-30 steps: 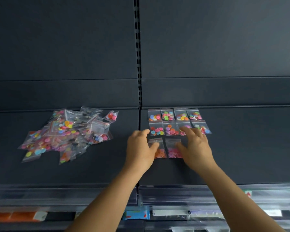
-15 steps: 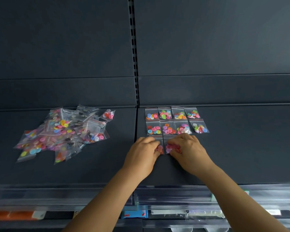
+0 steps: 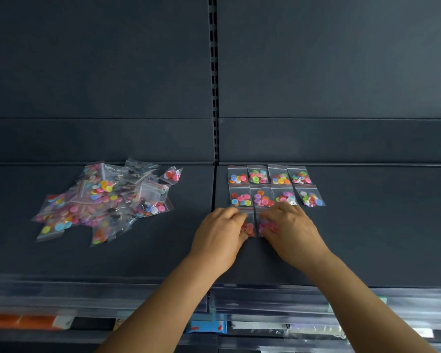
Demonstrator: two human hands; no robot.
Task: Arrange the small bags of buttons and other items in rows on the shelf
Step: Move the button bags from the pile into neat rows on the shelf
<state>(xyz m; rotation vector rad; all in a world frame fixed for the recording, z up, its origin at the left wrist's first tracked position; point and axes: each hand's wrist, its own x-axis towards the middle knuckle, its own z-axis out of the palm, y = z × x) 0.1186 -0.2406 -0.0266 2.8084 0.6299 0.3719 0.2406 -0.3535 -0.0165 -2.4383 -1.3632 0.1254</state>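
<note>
On the dark shelf, small clear bags of coloured buttons lie in two neat rows right of the centre seam. Just in front of these rows lie two more bags side by side. My left hand pinches the left one, a bag of orange-red buttons, with curled fingers. My right hand grips the right one, a bag of pink buttons; most of that bag is hidden under the fingers. A loose pile of unsorted bags sits on the left half of the shelf.
A slotted upright divides the dark back panel. Along the shelf's front edge runs a clear plastic strip. Below it a lower shelf holds orange, blue and clear packets. Bare shelf surface extends to the right of the rows.
My right hand drew back from the second row onto the pink bag. Both hands closed in on the two front bags and nudged them up toward the second row.
</note>
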